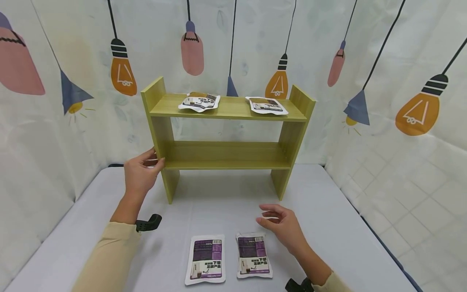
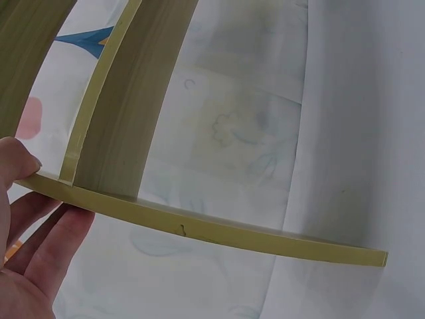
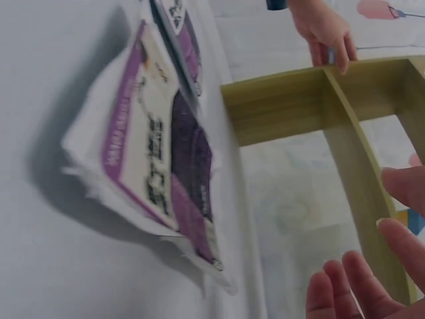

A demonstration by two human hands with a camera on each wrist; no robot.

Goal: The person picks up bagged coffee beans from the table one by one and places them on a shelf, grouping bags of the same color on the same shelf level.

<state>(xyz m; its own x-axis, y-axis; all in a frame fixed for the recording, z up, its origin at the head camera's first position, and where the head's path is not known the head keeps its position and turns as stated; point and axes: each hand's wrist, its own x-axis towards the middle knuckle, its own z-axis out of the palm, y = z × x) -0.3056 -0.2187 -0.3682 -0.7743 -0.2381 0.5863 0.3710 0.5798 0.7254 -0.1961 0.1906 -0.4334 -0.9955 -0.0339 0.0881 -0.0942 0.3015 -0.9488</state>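
- Pale wall sheeting [image 1: 151, 24], creased and printed with hanging lamps, rises behind a smooth white table [image 1: 313, 194].
- On it stands the shelf [image 1: 228, 155], two boards between upright side panels, yellow-green with a faint wood grain.
- Left hand [image 1: 142, 172] pinches the front edge of the shelf's left panel, thumb on one face, fingers on the other.
- Right hand [image 1: 282, 225] hovers just beside the right pack, fingers loosely bent, thumb apart, holding nothing.
- Left pack [image 1: 207, 259] and right pack [image 1: 254, 255] lie flat on the table before the shelf: white-rimmed oblongs, purple and black labels, edges slightly wavy.
- Two more, the left top pack [image 1: 199, 102] and right top pack [image 1: 267, 105], lie on the upper board, rims crinkled.
- Step in hand, I judge: steadying or adjusting the shelf.
- Moving a table pack next would call for the right fingers to get under its thin rim.
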